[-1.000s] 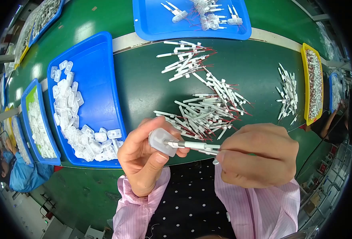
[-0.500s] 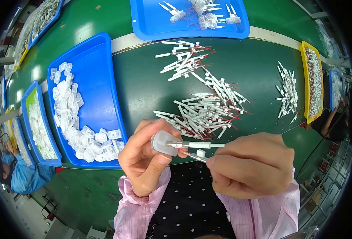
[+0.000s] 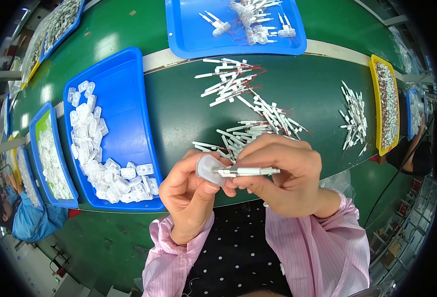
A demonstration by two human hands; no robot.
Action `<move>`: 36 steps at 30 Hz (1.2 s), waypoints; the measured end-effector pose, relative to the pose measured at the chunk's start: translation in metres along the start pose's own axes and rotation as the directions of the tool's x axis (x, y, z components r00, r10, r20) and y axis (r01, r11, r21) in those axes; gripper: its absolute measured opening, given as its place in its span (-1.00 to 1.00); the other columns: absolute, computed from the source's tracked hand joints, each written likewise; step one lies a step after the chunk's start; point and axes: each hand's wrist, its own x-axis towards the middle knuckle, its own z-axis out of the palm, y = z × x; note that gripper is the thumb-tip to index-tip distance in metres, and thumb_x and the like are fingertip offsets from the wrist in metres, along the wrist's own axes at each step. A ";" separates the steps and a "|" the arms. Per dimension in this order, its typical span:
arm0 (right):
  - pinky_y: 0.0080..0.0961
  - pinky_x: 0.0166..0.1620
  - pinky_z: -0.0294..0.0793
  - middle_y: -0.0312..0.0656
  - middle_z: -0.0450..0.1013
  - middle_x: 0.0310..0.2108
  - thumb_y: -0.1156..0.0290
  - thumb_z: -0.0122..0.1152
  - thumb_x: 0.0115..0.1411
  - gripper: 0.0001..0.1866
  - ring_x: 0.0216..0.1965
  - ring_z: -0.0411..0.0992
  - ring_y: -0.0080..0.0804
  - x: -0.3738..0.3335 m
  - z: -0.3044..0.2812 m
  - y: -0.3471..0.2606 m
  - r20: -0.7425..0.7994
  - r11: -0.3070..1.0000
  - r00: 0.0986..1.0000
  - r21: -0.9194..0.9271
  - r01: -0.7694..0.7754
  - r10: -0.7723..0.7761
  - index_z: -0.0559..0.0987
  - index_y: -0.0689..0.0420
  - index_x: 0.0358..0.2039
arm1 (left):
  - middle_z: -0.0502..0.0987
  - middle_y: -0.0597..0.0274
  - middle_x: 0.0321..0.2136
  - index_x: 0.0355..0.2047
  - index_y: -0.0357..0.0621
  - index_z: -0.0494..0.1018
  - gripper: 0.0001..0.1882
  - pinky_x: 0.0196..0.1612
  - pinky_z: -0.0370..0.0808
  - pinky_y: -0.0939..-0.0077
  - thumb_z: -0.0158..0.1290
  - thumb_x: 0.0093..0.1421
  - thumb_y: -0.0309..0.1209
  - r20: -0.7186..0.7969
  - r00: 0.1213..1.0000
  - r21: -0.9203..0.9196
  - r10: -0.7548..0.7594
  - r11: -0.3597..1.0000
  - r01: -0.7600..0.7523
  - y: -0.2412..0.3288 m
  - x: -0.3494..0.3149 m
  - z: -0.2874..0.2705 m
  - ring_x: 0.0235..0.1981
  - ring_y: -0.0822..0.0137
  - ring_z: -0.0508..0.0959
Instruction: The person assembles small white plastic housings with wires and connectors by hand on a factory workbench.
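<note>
A translucent plastic housing (image 3: 208,168), rounded and cup-like, sits between the fingers and thumb of my left hand (image 3: 184,195). White sticks with metal ends (image 3: 253,171) jut from its mouth toward the right, lying close together. My right hand (image 3: 290,175) closes around them near the housing, with fingers above and thumb side below; its exact grip is partly hidden. Just beyond my hands lies a loose heap of similar white sticks with thin red wires (image 3: 273,111), partly covered by my right hand.
To the left stands a blue tray (image 3: 124,94) of clear housings. A far blue tray (image 3: 186,42) holds joined pieces. At right are a smaller stick pile (image 3: 354,116) and a yellow tray (image 3: 378,106) of small parts. A person in blue (image 3: 37,220) sits far left.
My right hand has moved left and up toward the housing, bringing its white stick alongside the other one. My left hand and the housing have shifted slightly right.
</note>
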 end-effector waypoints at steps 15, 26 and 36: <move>-0.66 -0.53 0.35 -0.13 0.45 -0.51 0.65 0.19 0.00 -0.91 -0.57 0.42 -0.53 -0.004 0.007 0.034 -0.056 0.997 0.996 0.004 0.074 -0.073 0.51 0.30 -0.43 | 0.42 0.03 -0.34 -0.20 -0.41 0.30 -0.70 -0.49 0.42 0.63 0.08 0.11 -0.49 0.007 1.000 -0.257 -0.026 0.966 0.027 -0.022 0.007 -0.001 -0.52 0.40 0.47; -0.66 -0.52 0.38 -0.10 0.44 -0.50 0.64 0.14 0.06 -0.97 -0.53 0.45 -0.51 0.000 0.005 0.036 -0.062 0.973 0.996 0.224 -0.049 0.064 0.49 0.34 -0.45 | 0.41 0.03 -0.31 -0.13 -0.45 0.31 -0.69 -0.43 0.47 0.59 0.03 0.13 -0.56 0.038 0.999 -0.136 0.025 0.990 -0.020 -0.024 0.011 -0.001 -0.43 0.36 0.50; -0.69 -0.48 0.38 -0.14 0.44 -0.47 0.65 0.19 0.02 -0.92 -0.53 0.44 -0.53 0.014 -0.008 0.042 -0.048 0.993 0.999 0.116 0.002 0.004 0.50 0.33 -0.43 | 0.31 -0.01 -0.07 0.11 -0.38 0.12 -0.49 -0.22 0.44 0.51 -0.02 0.16 -0.54 0.025 1.000 -0.003 -0.016 1.000 0.017 -0.013 0.018 -0.004 -0.20 0.31 0.44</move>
